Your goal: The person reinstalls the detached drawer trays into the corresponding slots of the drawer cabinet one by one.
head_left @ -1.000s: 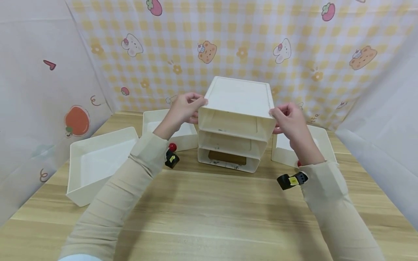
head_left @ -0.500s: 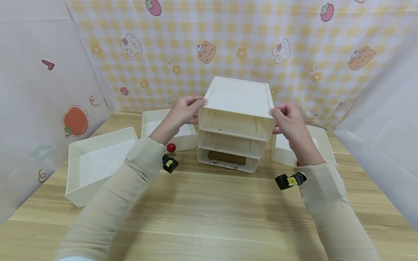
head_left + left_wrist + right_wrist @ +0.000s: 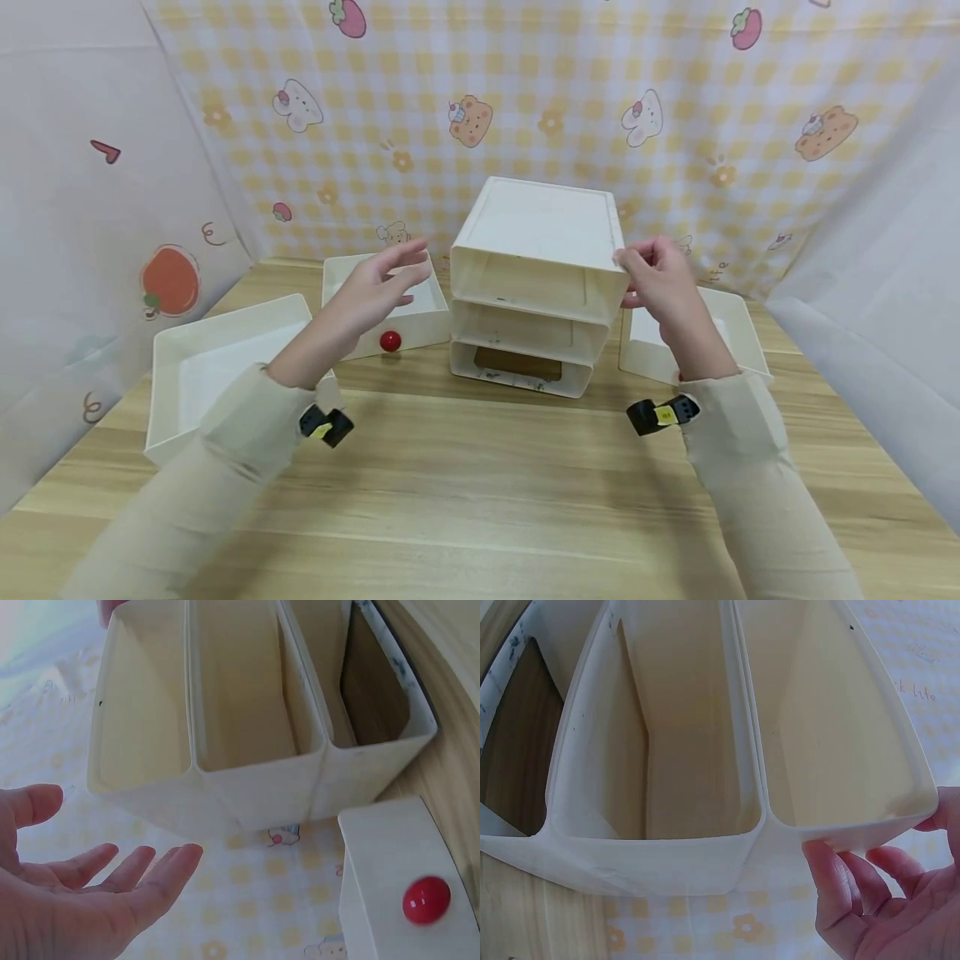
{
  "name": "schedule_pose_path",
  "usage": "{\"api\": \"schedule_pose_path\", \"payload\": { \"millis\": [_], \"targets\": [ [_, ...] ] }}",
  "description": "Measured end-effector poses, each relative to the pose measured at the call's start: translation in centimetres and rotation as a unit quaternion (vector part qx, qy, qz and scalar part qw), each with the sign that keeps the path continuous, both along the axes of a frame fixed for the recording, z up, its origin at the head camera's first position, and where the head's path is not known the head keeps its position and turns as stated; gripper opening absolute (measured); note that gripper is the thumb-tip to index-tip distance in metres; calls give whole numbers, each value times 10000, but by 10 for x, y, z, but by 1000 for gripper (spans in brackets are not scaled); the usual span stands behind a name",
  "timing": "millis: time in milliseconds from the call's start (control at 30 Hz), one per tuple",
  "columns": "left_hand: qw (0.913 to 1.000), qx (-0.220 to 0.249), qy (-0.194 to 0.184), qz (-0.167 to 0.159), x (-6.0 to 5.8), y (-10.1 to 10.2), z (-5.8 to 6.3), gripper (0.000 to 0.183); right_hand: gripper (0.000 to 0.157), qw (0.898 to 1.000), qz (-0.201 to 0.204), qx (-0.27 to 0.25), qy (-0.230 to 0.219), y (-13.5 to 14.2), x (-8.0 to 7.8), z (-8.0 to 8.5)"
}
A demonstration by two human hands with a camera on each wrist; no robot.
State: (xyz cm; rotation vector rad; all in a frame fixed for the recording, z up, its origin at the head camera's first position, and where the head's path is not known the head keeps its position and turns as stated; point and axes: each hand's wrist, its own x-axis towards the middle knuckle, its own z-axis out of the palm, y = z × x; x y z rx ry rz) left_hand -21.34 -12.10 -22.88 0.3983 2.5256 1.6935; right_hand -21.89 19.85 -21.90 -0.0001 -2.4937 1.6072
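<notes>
The left hand (image 3: pixel 367 298) has released the white drawer frame (image 3: pixel 543 221), its fingers loosely extended and empty near the far-left drawer (image 3: pixel 411 330), apparently leaving control to the right hand (image 3: pixel 663 279), which pinches the frame's near upper-right corner, mid-table (image 3: pixel 480 483).

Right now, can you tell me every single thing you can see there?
Rack: one, cream, middle of the table; three stacked open compartments
Drawers: three, cream, two left of the rack, one right
Knobs: two visible, red, on drawer fronts; the right one mostly hidden
Table: one, light wood, underneath
Checked cloth: one, yellow and white, behind
Side cloths: two, whitish, left and right
Wrist cameras: two, black with yellow labels, at the wrists
Sleeves: two, beige, on the arms
Hands: two, bare; left apart from the rack, right pinching its top front corner
</notes>
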Motion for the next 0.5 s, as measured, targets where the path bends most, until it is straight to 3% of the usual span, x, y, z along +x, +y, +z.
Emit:
{"api": "schedule_pose_path", "payload": {
  "millis": [300, 500],
  "targets": [
    [9935, -892, 547, 446, 35, -43, -4, 55, 15, 10000, -17, -51, -30, 1, -1, 0],
    [9871, -1250, 721, 695, 52, -73, -11, 57, 14, 9999, -14, -113, -45, 1, -2, -1]
  ]
}}
